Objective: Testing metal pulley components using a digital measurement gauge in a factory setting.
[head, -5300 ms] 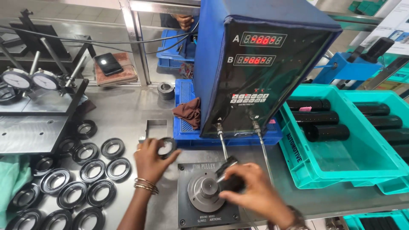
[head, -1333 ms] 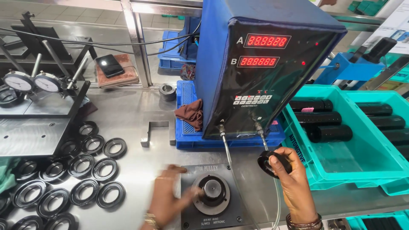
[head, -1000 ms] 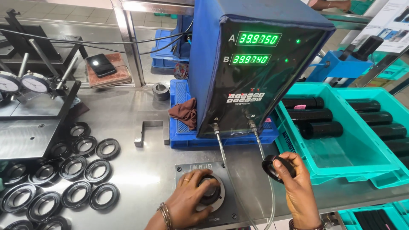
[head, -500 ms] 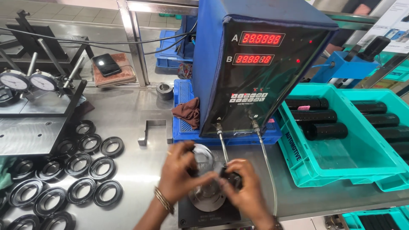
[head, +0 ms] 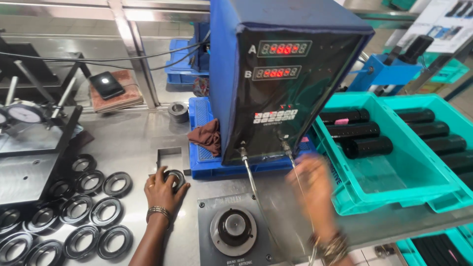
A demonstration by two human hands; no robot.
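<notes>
My left hand [head: 165,191] lies on the steel bench [head: 128,143] with its fingers closed around a black ring [head: 174,177] beside a small metal angle bracket [head: 168,156]. My right hand [head: 315,194] is a blur in the air to the right of the grey gauge block [head: 213,246], in front of the teal crate [head: 389,194]; I cannot make out what it holds. The round gauging plug [head: 233,227] on the block stands bare. Two thin hoses [head: 251,180] run from the blue readout box [head: 281,74] down past the block.
Several black rings [head: 93,212] lie in rows at the left. A dial gauge stand [head: 24,116] is at the far left. Black cylinders [head: 367,146] lie in the teal crates. A brown rag [head: 207,135] sits on a blue tray, and a phone [head: 106,84] lies on a pad.
Both hands have left the gauge block. My left hand moved left onto the bench with a ring, and my right hand swung right towards the teal crate. The plug is now uncovered.
</notes>
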